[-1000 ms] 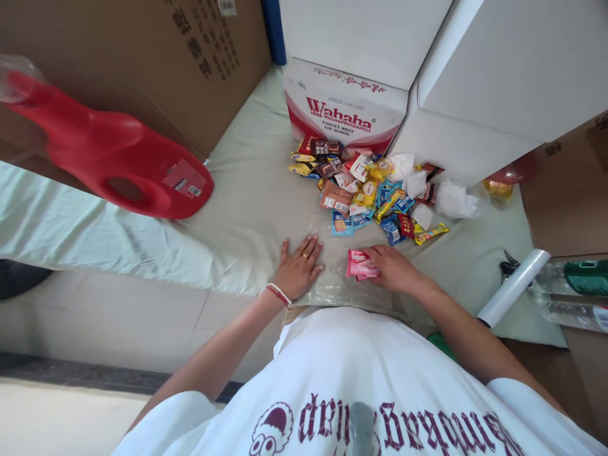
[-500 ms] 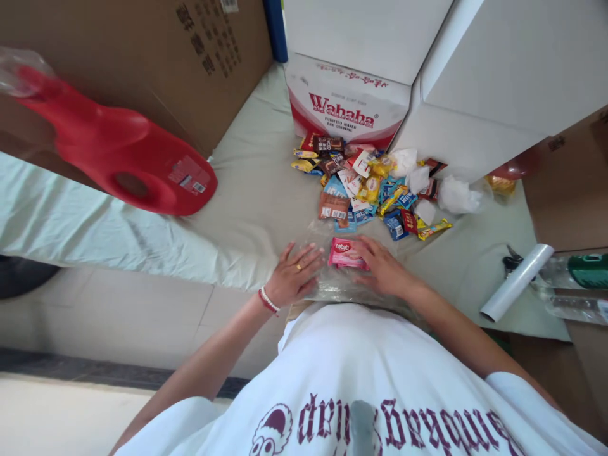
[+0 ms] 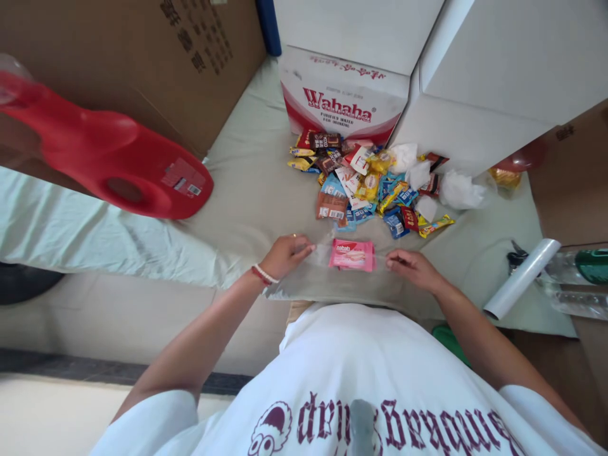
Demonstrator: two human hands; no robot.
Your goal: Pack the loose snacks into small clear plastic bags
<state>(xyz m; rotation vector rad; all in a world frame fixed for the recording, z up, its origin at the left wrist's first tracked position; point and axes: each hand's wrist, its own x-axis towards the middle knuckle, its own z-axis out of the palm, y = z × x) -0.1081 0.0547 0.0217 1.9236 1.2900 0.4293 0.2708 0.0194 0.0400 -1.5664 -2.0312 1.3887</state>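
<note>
A pink nabati wafer packet [image 3: 352,254] lies on the cloth in front of me, between my hands. Clear plastic film [image 3: 323,254] is wrapped around it and stretches out to both sides. The fingers of my left hand [image 3: 285,254] pinch the film's left end. On the other side, my right hand [image 3: 414,267] has the right end between thumb and fingers. Beyond the packet is a heap of small wrapped snacks [image 3: 368,183], touched by neither hand. Several white crumpled plastic bundles [image 3: 458,190] lie at the heap's right.
A roll of clear film [image 3: 521,278] lies at the right beside scissors [image 3: 517,258] and clear bottles [image 3: 577,301]. A Wahaha carton [image 3: 344,101] stands behind the snacks. At left, a big red jug [image 3: 118,168] rests before a brown carton [image 3: 142,76].
Both hands were lying flat near the packet with fingers spread. They have moved apart and closed on the film's two ends. The film is now gathered around the packet.
</note>
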